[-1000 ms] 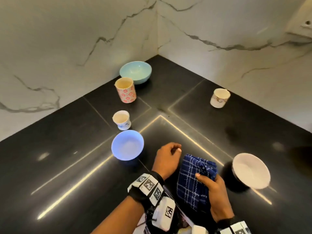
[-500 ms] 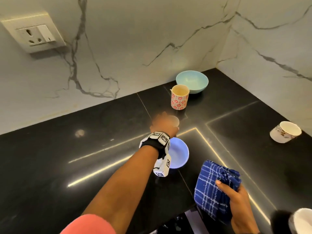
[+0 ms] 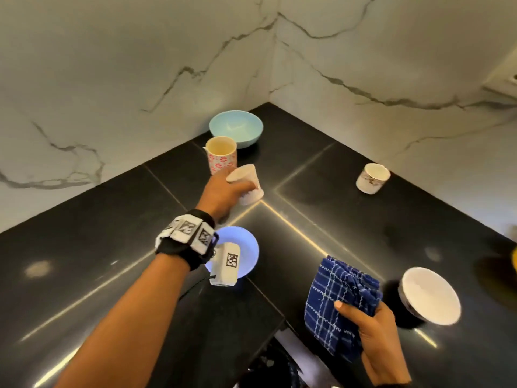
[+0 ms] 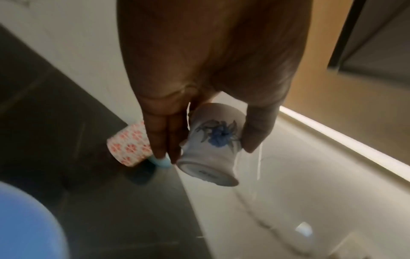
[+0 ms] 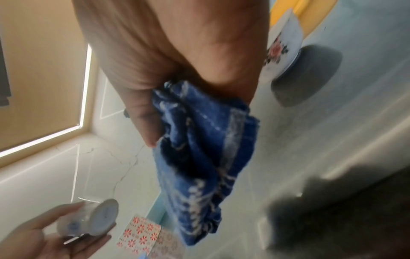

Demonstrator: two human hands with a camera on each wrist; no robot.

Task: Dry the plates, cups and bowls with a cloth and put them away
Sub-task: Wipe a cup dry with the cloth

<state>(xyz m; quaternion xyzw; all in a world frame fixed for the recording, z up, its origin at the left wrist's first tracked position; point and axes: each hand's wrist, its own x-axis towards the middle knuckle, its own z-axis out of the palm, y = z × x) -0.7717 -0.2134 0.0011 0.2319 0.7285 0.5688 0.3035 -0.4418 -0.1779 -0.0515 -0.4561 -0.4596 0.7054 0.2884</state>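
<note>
Small cup (image 3: 246, 184) w/ blue flower is blurred in head view, clearer in left wrist view: tilted, off the black counter (image 3: 349, 219), left hand (image 3: 223, 193) fingers and thumb clamped on its sides; handle not visible. Right hand (image 3: 376, 336) grips bunched blue check cloth (image 3: 334, 306) near counter's front edge. White bowl (image 3: 430, 295) just right of cloth; blue bowl (image 3: 247, 249) partly hidden by wrist gear. Bare counter btwn cloth & far cup (image 3: 373, 178).

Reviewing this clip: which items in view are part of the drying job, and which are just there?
In use: small white cup with blue flower, held by left hand; blue checked cloth, gripped by right hand.
Waiting on the counter: pink-flowered cup, gold-rimmed cup, light blue bowl, blue bowl, white bowl.
Just there: yellow object.
</note>
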